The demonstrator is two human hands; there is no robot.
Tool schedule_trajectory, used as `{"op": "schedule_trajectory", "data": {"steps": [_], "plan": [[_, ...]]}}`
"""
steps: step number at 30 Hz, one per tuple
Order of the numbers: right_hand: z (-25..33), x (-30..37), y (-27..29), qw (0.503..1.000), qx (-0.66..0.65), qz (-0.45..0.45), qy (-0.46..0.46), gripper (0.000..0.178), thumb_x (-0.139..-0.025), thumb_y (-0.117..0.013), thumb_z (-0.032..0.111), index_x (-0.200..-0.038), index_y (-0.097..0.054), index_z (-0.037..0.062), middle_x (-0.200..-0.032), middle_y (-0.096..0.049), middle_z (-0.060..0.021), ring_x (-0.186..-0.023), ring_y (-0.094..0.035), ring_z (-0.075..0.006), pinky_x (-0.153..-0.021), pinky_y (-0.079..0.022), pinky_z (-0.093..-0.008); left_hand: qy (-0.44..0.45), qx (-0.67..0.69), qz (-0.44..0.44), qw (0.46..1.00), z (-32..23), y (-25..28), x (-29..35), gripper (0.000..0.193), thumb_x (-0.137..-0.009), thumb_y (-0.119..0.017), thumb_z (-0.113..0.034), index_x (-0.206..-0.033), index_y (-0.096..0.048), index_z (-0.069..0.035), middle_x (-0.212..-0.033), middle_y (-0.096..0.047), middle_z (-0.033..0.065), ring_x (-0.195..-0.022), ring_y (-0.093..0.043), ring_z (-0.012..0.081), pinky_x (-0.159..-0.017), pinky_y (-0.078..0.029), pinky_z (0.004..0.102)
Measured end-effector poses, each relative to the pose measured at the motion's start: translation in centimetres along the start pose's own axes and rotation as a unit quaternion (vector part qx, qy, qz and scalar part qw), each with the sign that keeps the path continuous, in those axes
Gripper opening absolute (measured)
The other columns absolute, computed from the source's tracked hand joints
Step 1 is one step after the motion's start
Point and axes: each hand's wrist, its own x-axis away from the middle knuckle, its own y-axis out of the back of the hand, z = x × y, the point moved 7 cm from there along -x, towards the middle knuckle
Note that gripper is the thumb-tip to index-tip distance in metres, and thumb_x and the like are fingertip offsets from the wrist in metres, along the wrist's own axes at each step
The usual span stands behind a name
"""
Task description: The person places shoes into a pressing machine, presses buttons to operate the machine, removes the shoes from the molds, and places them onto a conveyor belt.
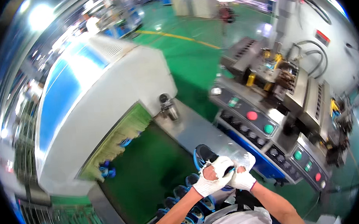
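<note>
Seems to grip a dark piece (229, 171) between left hand (214, 176) and right hand (243, 179), with curled fingers; has a shoe (206, 153) just ahead, nearer the left, with long axis partly hidden.

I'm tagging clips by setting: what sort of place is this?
Likely a shoe factory: dark blue-edged shoes, a large white-and-blue machine over a dark-green belt, and a dark-grey control panel.
</note>
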Motion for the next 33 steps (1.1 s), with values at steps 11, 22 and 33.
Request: {"op": "schedule_trajectory", "data": {"steps": [11,22,33], "plan": [[-4.8,15.8,19.1,0.799,-0.535,-0.126,-0.243,0.047,-0.077,-0.088,0.023,-0.117,-0.069,0.0077,-0.083,-0.063,0.0054,-0.067,-0.051,-0.0043,-0.058,-0.042,-0.0228,0.045,-0.008,-0.257,0.965,-4.0,-0.8,-12.3,0.058,-0.088,-0.064,0.01,-0.142,-0.044,0.004,-0.139,-0.044,0.0173,-0.109,-0.063,0.0274,-0.087,-0.058,0.0327],[-8.5,16.1,29.2,0.7,-0.668,-0.235,-0.096,0.057,-0.082,-0.075,0.005,-0.137,-0.059,0.0017,-0.106,-0.071,-0.0024,-0.081,-0.065,-0.01,-0.071,-0.054,-0.0251,0.032,-0.035,-0.15,0.987,-5.3,-9.1,-22.5,0.053,-0.086,-0.072,0.005,-0.135,-0.053,0.0,-0.139,-0.052,0.0209,-0.117,-0.062,0.0287,-0.089,-0.061,0.0334],[-6.0,12.2,31.9,0.658,-0.708,-0.255,-0.003,0.084,-0.081,-0.074,0.004,-0.156,-0.038,0.0056,-0.136,-0.063,-0.0127,-0.11,-0.067,-0.0205,-0.092,-0.059,-0.0365,-0.109,-0.171,-0.031,0.979,-3.1,-9.2,-35.2,0.047,-0.091,-0.067,-0.008,-0.136,-0.057,-0.004,-0.137,-0.059,0.0186,-0.129,-0.055,0.0367,-0.111,-0.042,0.0447]]}}
